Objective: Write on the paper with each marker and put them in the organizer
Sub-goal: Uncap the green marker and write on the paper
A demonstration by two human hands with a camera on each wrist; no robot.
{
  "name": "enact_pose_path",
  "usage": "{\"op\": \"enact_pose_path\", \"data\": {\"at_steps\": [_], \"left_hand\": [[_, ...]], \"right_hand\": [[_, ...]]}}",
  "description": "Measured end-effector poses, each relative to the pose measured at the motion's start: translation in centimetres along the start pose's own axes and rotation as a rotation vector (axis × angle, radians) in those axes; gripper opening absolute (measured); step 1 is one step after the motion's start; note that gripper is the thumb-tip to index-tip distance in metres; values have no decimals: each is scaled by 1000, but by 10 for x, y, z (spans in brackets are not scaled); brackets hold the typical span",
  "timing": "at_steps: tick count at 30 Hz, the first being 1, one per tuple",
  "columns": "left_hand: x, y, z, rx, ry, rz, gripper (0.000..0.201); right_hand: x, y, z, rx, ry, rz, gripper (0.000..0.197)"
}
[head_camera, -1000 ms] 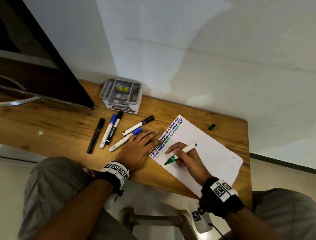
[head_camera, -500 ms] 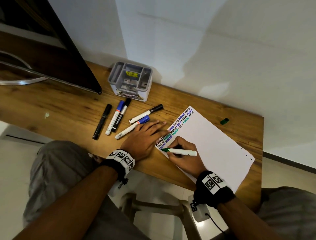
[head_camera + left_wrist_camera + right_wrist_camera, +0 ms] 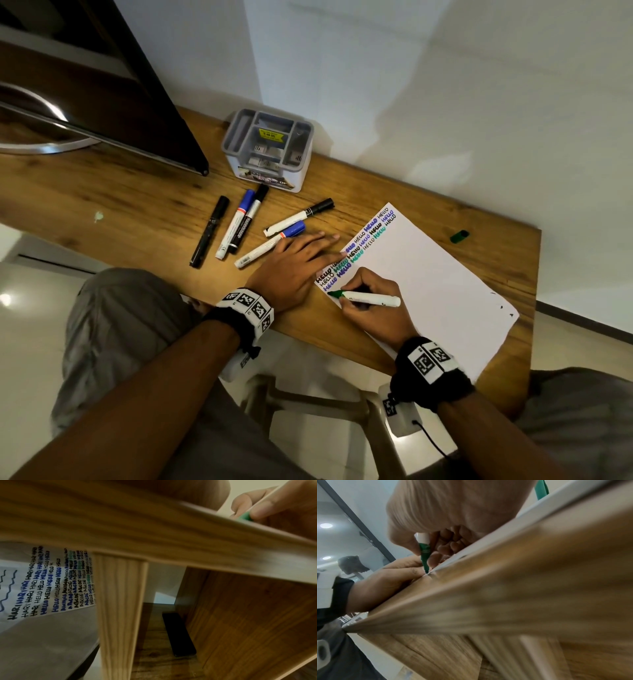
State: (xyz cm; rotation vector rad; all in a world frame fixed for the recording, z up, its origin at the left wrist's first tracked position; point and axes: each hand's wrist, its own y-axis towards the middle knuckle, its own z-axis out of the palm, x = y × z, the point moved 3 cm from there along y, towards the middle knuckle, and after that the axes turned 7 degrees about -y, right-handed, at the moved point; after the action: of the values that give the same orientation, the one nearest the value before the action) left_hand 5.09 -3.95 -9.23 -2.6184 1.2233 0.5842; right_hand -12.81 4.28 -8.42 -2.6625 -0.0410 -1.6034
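Right hand (image 3: 373, 308) grasping green marker (image 3: 371, 298) — tip on paper (image 3: 428, 284); left hand (image 3: 291, 265) flat, released

The organizer (image 3: 267, 150) label is too small to read, and the desk edge (image 3: 505, 588) is blurred.

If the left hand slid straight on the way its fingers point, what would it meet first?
Most likely the top corner of the paper: the left hand lies flat, fingertips already at its written edge, pointing along the HELLO rows. Beyond that the table looks free.
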Motion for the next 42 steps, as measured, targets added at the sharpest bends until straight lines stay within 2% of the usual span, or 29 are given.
{"op": "enact_pose_path", "data": {"at_steps": [6,10,16,32,37,42], "left_hand": [[0,0,0,0,12,0,46],[0,0,-1,0,15,-3,46],[-1,0,-2,4,-3,-8,47],[0,0,-1,-5,-11,-4,47],[-1,1,-2,5,-13,-5,48],[-1,0,-1,1,-6,0,47]], "right_hand": [[1,0,0,4,-14,3,15],[3,-2,-2,7,2,-9,23],[0,0,-1,-5,2,-10,14],[0,1,-3,-38,8,-2,15],[2,1,-5,-44,-8,-17,22],[0,2,-4,-50,-19,-14,17]]}}
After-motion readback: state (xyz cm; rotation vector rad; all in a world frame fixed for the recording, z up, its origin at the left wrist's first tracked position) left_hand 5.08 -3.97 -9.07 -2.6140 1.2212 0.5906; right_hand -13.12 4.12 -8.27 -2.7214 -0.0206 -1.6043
